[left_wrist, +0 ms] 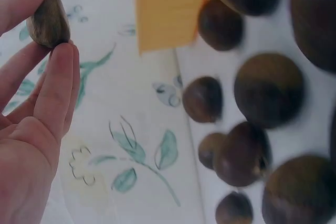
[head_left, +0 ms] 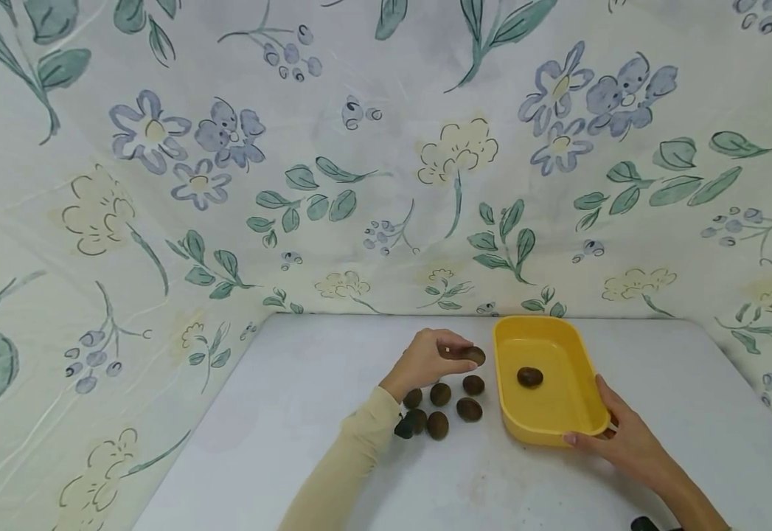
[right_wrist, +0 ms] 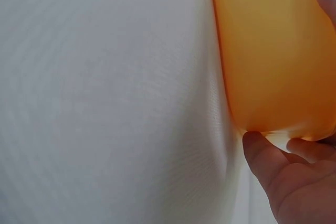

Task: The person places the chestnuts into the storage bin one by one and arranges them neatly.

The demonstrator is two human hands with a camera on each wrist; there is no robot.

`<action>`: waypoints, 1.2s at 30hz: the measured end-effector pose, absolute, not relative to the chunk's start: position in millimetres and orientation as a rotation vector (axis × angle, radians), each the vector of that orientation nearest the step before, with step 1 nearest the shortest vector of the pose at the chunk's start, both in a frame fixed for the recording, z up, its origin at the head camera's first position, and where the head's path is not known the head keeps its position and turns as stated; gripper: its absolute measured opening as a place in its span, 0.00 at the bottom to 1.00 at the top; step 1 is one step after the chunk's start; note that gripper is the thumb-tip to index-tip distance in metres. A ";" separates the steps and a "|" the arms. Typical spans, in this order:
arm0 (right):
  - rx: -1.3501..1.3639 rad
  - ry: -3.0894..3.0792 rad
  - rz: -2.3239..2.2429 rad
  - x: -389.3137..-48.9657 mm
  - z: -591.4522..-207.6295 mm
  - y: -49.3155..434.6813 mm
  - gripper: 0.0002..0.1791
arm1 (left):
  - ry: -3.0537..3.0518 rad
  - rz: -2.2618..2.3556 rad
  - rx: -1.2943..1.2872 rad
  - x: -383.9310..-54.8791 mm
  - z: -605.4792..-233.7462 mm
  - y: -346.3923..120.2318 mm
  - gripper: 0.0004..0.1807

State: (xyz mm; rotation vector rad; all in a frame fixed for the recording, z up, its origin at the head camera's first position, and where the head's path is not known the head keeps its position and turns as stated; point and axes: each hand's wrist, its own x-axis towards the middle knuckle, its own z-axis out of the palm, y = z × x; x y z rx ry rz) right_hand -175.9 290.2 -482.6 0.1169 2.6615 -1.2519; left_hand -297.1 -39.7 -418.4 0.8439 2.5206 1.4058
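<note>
My left hand (head_left: 425, 361) pinches a brown, egg-shaped fruit or large nut (head_left: 474, 355) between thumb and fingers, just left of a yellow plastic tub (head_left: 515, 434). In the left wrist view the held brown piece (left_wrist: 50, 18) looks smooth and tapered. Several similar brown pieces (head_left: 440, 394) lie on the white table below the hand. One more brown piece (head_left: 529, 377) lies inside the tub. My right hand (head_left: 631, 442) grips the tub's near right corner, thumb at the front and fingers along the right side; in the right wrist view fingertips (right_wrist: 253, 142) press its orange-looking wall.
The white table (head_left: 259, 442) ends at the back against a hanging cloth (head_left: 386, 184) printed with flowers and leaves, which also runs along both sides. A small black object (head_left: 404, 426) shows under the left wrist, beside the loose brown pieces.
</note>
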 end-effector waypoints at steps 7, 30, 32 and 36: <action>0.103 2.677 -1.260 -174.8 -482.0 289.3 0.73 | 2.495 1.387 0.874 -293.4 -415.8 -17.8 0.18; 0.094 2.688 -1.250 -176.9 -485.8 291.5 0.73 | 2.480 1.213 0.915 -284.3 -434.3 31.2 0.18; 0.100 2.687 -1.250 -177.3 -485.9 290.9 0.73 | 2.489 1.173 0.917 -283.3 -436.1 34.8 0.18; 0.108 2.686 -1.249 -177.6 -485.3 289.4 0.73 | 2.513 1.097 0.910 -281.8 -438.7 41.1 0.19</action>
